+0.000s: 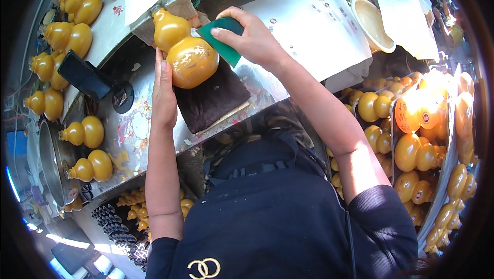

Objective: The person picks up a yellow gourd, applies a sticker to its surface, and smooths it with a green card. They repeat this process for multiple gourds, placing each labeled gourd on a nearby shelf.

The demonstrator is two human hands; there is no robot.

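Note:
A glossy yellow gourd-shaped bottle [186, 52] lies on its side on a dark brown cloth pad [211, 99] on the metal worktable [128, 129]. My left hand [163, 93] rests flat against the bottle's lower side, steadying it. My right hand [249, 34] grips a green scraper card [222, 39] and presses its edge against the bottle's fat lower bulb, where a shiny label sits.
Several more yellow gourd bottles [85, 132] stand along the table's left edge and back left. Crates at the right hold several others [411, 150]. White label sheets [314, 27], a white bowl [373, 21], a black phone [85, 75] and a metal basin [51, 163] surround the work spot.

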